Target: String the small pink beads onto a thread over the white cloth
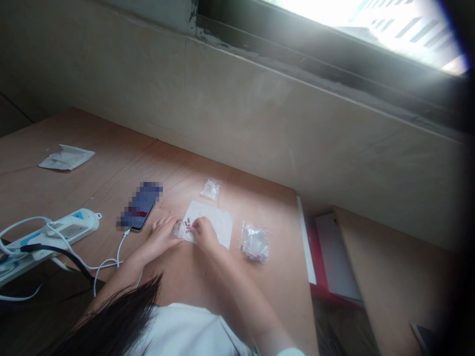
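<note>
The left hand [166, 231] had its grip around a small clear cup [179, 229], held at the left edge of a white sheet of paper [221, 222] on the table [185, 282]. A few small pink pieces [189, 227] lay on the sheet, just right of the cup. The right hand [206, 234] was over the sheet with its fingertips bent down beside these pieces; whether its grip had closed on one, I could not tell.

Beyond the sheet lay a small clear bag [211, 189] of pale bits, and to its right a larger plastic bag [255, 242] with some pink showing at its edges. Left of the hands, a phone [143, 210] was plugged into a white cable [119, 249]. A power strip [79, 225] sat farther left, and a crumpled white packet [67, 158] lay near the wall [237, 109].
</note>
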`<state>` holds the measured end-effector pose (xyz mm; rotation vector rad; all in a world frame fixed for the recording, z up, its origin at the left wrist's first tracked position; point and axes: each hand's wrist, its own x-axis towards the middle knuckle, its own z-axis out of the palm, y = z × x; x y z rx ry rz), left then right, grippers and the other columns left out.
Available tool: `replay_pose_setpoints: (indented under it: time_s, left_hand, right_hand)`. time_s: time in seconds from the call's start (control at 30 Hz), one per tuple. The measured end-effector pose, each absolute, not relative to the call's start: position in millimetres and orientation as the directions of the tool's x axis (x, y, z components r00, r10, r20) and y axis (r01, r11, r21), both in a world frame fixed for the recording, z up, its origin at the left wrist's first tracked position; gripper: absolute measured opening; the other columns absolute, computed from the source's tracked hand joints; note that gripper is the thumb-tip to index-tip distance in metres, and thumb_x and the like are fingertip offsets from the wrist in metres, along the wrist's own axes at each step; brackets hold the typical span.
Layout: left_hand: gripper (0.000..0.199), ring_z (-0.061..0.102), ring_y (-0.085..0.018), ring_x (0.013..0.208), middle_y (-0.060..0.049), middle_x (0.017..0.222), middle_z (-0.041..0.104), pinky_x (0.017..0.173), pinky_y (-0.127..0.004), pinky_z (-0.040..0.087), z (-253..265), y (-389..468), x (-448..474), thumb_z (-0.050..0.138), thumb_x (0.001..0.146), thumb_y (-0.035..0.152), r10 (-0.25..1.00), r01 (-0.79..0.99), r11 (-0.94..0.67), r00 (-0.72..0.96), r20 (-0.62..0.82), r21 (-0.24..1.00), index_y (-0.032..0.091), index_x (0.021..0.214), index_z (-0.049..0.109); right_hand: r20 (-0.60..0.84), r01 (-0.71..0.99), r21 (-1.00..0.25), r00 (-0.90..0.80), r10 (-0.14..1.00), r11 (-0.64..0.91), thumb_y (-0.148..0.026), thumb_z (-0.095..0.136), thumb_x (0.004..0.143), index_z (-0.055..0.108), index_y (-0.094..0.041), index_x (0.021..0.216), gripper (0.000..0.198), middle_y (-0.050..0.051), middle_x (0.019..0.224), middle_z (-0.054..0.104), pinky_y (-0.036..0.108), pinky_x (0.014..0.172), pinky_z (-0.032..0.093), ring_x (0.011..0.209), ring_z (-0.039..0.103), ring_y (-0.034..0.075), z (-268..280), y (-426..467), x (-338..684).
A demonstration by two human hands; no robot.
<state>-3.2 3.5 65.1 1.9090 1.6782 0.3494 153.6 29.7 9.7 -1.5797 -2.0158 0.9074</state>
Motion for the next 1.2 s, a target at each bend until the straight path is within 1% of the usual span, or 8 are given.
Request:
replay_pose_setpoints:
  time_s: [0.13, 0.3, 0.53, 0.67, 0.77, 0.93, 1.1, 1.2]
  left_hand:
    - [0.04, 0.045, -0.024, 0.099, -0.006, 0.103, 0.054, 0.084, -0.035, 0.029, 59.0, 7.8, -2.7, 0.056, 0.065, 0.036, 0.969, 0.836, -0.063, 0.182, -0.168, 0.545, 0.02, 0.101, 0.048]
    - [0.038, 0.046, -0.023, 0.098, -0.006, 0.102, 0.055, 0.083, -0.035, 0.029, 50.4, 13.5, 4.4, 0.056, 0.066, 0.034, 0.975, 0.813, -0.104, 0.197, -0.104, 0.572, 0.02, 0.1, 0.048]
    - [0.04, 0.044, -0.022, 0.103, -0.005, 0.108, 0.053, 0.09, -0.036, 0.026, 56.6, 6.4, 2.7, 0.057, 0.066, 0.032, 0.984, 0.706, -0.104, 0.174, -0.029, 0.701, 0.022, 0.103, 0.045]
    - [0.047, 0.043, -0.02, 0.105, -0.004, 0.111, 0.049, 0.09, -0.032, 0.03, 69.4, -1.1, 1.9, 0.06, 0.065, 0.033, 0.985, 0.502, -0.045, 0.167, -0.046, 0.864, 0.024, 0.107, 0.042]
    - [0.049, 0.045, -0.02, 0.101, -0.004, 0.105, 0.049, 0.087, -0.031, 0.033, 75.5, -1.5, 9.0, 0.062, 0.063, 0.032, 0.993, 0.36, 0.013, 0.107, -0.055, 0.933, 0.022, 0.107, 0.041]
    - [0.054, 0.047, -0.019, 0.096, -0.005, 0.103, 0.049, 0.082, -0.031, 0.037, 80.5, 6.3, 20.3, 0.065, 0.061, 0.033, 0.99, 0.206, 0.084, 0.095, -0.106, 0.975, 0.02, 0.107, 0.041]
    - [0.038, 0.051, -0.016, 0.086, -0.005, 0.098, 0.05, 0.066, -0.026, 0.044, 90.4, 11.2, 19.4, 0.049, 0.074, 0.038, 0.972, 0.058, 0.183, 0.141, -0.19, 0.981, 0.019, 0.106, 0.043]
    - [0.031, 0.053, -0.014, 0.079, -0.003, 0.09, 0.053, 0.063, -0.023, 0.044, 94.1, 12.4, 17.4, 0.044, 0.077, 0.037, 0.971, 0.043, 0.187, 0.141, -0.191, 0.981, 0.017, 0.1, 0.047]
  right_hand:
    - [-0.065, 0.643, -0.758, -0.24, 0.969, 0.108, -0.02, 0.052, 0.071, 0.052, -0.016, 0.068, 0.005, 0.003, 0.073, 0.053, 0.025, 0.066, 0.036, 0.072, 0.047, 0.013, 16.0, 28.9, 155.4]
    - [-0.058, 0.447, -0.892, -0.267, 0.962, 0.07, -0.028, 0.052, 0.071, 0.054, -0.018, 0.078, 0.012, 0.001, 0.078, 0.056, 0.024, 0.065, 0.038, 0.067, 0.049, 0.011, 42.4, 26.0, 150.6]
    - [-0.165, 0.403, -0.905, -0.037, 0.986, -0.136, -0.021, 0.05, 0.067, 0.051, -0.016, 0.08, 0.014, 0.001, 0.076, 0.055, 0.025, 0.063, 0.039, 0.063, 0.049, 0.011, 39.6, 19.1, 155.6]
    - [-0.168, 0.372, -0.922, -0.144, 0.975, -0.104, -0.019, 0.055, 0.062, 0.052, -0.017, 0.086, 0.024, 0.002, 0.083, 0.055, 0.027, 0.065, 0.039, 0.069, 0.05, 0.013, 40.5, 3.2, 151.4]
    - [-0.161, 0.263, -0.96, -0.243, 0.957, -0.095, -0.021, 0.059, 0.058, 0.05, -0.019, 0.092, 0.035, 0.002, 0.089, 0.055, 0.027, 0.064, 0.04, 0.074, 0.051, 0.014, 49.6, -7.8, 142.6]
    - [-0.216, 0.052, -0.976, -0.256, 0.942, -0.21, -0.031, 0.05, 0.07, 0.054, -0.018, 0.088, 0.022, 0.003, 0.086, 0.059, 0.026, 0.061, 0.04, 0.072, 0.054, 0.014, 58.0, -6.0, 145.1]
    - [-0.275, -0.084, -0.944, -0.329, 0.903, -0.318, -0.039, 0.049, 0.072, 0.055, -0.016, 0.088, 0.028, 0.006, 0.077, 0.063, 0.026, 0.059, 0.04, 0.065, 0.055, 0.013, 62.7, 3.6, 163.0]
    - [-0.289, -0.108, -0.934, -0.332, 0.898, -0.341, -0.039, 0.051, 0.071, 0.055, -0.016, 0.086, 0.028, 0.006, 0.077, 0.063, 0.026, 0.059, 0.04, 0.063, 0.055, 0.012, 66.3, 4.3, 166.2]
